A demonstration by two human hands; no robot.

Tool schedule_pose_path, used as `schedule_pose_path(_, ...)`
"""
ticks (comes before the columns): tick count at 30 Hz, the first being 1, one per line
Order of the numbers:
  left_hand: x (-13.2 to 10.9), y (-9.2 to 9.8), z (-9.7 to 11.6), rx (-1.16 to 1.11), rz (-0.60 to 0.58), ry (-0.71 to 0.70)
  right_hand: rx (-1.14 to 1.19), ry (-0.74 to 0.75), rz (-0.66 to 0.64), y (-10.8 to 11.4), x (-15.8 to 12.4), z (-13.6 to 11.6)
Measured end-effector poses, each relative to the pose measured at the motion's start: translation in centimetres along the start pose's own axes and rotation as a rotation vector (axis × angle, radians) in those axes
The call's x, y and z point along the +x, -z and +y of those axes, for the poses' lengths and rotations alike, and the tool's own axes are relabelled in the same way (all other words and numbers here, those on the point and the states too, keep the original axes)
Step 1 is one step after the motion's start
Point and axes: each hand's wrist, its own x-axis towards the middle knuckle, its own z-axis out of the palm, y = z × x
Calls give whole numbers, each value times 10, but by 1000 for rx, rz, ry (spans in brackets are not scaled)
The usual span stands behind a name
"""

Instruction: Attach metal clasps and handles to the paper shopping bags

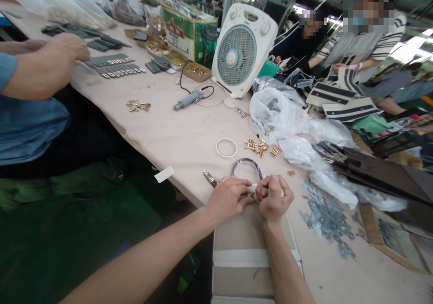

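A beige handbag (241, 238) with white bands lies at the table's near edge, between my forearms. Its curved dark handle (247, 160), which looks wrapped in clear film, arches beyond my hands. My left hand (232, 198) rests on the bag's top edge, thumb and fingers closing on it near a small dark part. Right beside it, my right hand (274, 198) is curled into a fist at the same spot; what it grips is mostly hidden, with a pale bit showing. A dark strap end with a metal fitting (210, 177) sticks out left of my left hand.
Beyond lie a tape roll (226, 148), gold fittings (256, 148), an electric screwdriver (188, 100) and a fan (237, 49). Grey metal plates (326, 218) and plastic bags (279, 114) spread to the right. A co-worker's hand (69, 47) handles grey straps at left; other people stand across.
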Motion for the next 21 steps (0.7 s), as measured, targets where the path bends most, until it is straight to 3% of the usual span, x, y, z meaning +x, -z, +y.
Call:
schedule_pose_path(6, -5, -1, 0, 24, 38, -65, -148, -42, -71, -2, 5, -2)
schedule_pose_path(13, -13, -2, -3, 62, 83, -108, 242, -167, 9, 12, 26, -20)
schedule_pose_path(21, -13, -2, 2, 85, 80, -103, 165, -272, -113, -3, 37, -8)
